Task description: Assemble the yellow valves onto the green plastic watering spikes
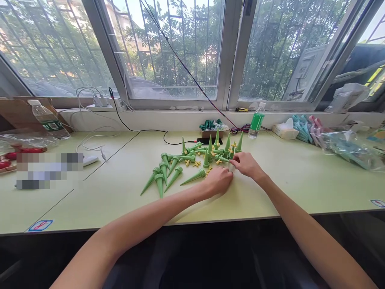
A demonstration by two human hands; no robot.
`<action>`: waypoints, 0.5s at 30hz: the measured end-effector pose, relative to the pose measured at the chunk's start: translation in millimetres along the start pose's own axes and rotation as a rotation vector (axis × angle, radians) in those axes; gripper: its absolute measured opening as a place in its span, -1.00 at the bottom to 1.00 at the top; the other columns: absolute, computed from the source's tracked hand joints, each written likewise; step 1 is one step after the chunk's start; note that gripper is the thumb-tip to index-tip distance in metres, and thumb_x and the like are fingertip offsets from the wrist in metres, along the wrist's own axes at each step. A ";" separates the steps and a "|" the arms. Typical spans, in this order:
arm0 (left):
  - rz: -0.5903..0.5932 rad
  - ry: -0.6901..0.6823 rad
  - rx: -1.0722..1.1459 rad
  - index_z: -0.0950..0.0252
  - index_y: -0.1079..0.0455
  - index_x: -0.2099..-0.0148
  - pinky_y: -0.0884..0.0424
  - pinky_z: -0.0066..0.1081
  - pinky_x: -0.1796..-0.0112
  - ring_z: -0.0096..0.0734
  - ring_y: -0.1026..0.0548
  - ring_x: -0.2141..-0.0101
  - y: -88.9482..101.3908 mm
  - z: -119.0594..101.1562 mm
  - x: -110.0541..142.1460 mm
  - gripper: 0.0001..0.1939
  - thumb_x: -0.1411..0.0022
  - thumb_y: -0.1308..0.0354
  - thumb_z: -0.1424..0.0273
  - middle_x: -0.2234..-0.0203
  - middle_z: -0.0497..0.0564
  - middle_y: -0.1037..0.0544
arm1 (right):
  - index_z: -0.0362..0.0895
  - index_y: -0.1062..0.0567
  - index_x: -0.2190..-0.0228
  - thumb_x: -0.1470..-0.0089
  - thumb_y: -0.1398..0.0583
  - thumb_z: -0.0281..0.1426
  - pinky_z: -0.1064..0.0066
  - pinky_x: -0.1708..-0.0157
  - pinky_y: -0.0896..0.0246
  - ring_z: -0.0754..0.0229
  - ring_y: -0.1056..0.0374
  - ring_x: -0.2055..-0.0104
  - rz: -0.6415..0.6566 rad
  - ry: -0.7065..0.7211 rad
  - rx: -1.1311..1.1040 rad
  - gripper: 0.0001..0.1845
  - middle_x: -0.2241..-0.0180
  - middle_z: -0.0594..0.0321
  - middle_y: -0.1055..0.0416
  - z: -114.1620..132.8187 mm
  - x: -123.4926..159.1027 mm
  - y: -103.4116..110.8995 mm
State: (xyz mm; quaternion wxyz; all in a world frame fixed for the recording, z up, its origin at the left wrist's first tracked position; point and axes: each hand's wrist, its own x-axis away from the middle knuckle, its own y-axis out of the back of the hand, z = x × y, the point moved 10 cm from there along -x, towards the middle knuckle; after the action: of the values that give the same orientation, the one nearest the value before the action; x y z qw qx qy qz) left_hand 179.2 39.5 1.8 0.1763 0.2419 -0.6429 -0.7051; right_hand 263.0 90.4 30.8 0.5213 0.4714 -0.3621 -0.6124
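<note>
My left hand (219, 180) is low over the table with its fingers curled in; whatever they hold is hidden from me. Just beyond it, my right hand (247, 163) pinches the narrow end of a green plant watering spike (223, 159). Several more green spikes lie in front of my hands, such as the lone spike (194, 177) left of my left hand. Others stand upright on their caps, among them a spike (206, 157) in the middle of the pile. Small yellow valves (196, 163) are scattered between them, and some are fitted to spikes.
Behind the pile are a black phone (209, 141) on a cable and a small box (215, 131) with green material. A green-labelled bottle (256, 121) stands at the back, with tissues (285, 129) and bagged items (345, 146) rightward. Another bottle (49, 120) and a power strip (106, 105) are leftward.
</note>
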 end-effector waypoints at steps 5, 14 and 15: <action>-0.022 -0.156 -0.066 0.39 -0.47 0.21 -0.40 -0.36 0.22 -0.26 -0.51 0.23 9.8 4.5 26.1 -0.71 -0.37 0.10 0.58 0.30 0.15 -0.57 | -0.14 -0.54 0.33 -0.28 -0.12 -0.31 0.43 0.32 -0.13 0.14 -0.44 0.26 0.019 -0.037 0.109 -0.75 0.28 0.10 -0.54 1.7 7.7 0.8; -0.250 -0.230 -0.006 0.31 -0.46 0.31 -0.43 -0.37 0.09 -0.34 -0.52 0.22 24.0 28.5 55.6 -0.72 -0.37 0.05 0.55 0.34 0.10 -0.55 | -0.19 -0.47 0.13 -0.29 -0.09 -0.39 0.37 0.33 -0.21 -0.05 -0.52 0.19 -0.025 -0.020 0.391 -0.79 0.28 -0.04 -0.53 34.2 18.4 10.6; -0.290 -0.222 0.010 0.29 -0.46 0.31 -0.43 -0.38 0.08 -0.35 -0.52 0.21 27.6 31.1 58.6 -0.72 -0.37 0.04 0.54 0.34 0.09 -0.56 | -0.19 -0.47 0.13 -0.29 -0.09 -0.39 0.37 0.32 -0.22 -0.05 -0.52 0.19 -0.025 -0.024 0.393 -0.80 0.28 -0.04 -0.53 35.0 17.8 11.1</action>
State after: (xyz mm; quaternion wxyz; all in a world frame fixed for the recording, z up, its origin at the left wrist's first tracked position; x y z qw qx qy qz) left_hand 111.7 29.1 24.2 -0.0005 0.2539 -0.6202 -0.7422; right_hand 232.7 69.2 47.9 0.4071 0.5614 -0.4750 -0.5418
